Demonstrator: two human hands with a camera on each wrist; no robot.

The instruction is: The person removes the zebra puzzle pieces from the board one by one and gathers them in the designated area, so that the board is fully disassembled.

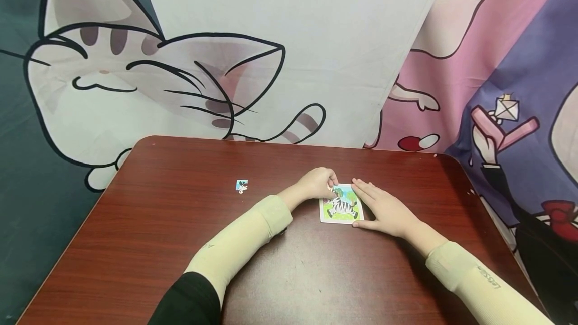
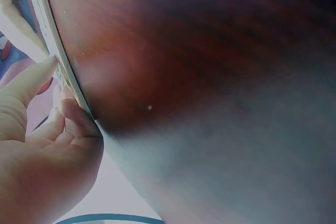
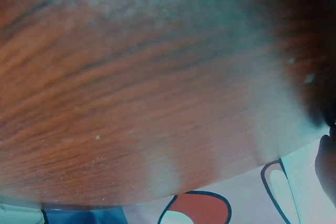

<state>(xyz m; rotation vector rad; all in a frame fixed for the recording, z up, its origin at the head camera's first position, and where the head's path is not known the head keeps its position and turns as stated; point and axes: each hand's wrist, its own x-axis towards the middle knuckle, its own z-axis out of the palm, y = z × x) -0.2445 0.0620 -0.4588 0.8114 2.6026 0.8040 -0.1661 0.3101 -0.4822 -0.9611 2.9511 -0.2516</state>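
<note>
A square zebra puzzle [image 1: 341, 211] with a white border lies flat on the table. My left hand [image 1: 317, 183] bends over its upper left part; thumb and curled fingertips pinch at a small piece there, mostly hidden by the fingers. In the left wrist view the same hand [image 2: 47, 150] has its thumb and fingertips right at the face of the puzzle board [image 2: 48, 24]. Along the right side, my right hand [image 1: 389, 213] is spread, straight fingers at the top corner and thumb at the bottom one. A loose puzzle piece [image 1: 242, 185] showing a zebra's head lies to the left.
The reddish-brown wooden table [image 1: 316, 275] has rounded far corners. Directly behind its far edge hangs a cloth [image 1: 293, 9] printed with a cartoon cat. A pink and purple printed cloth [image 1: 460, 89] covers the back right.
</note>
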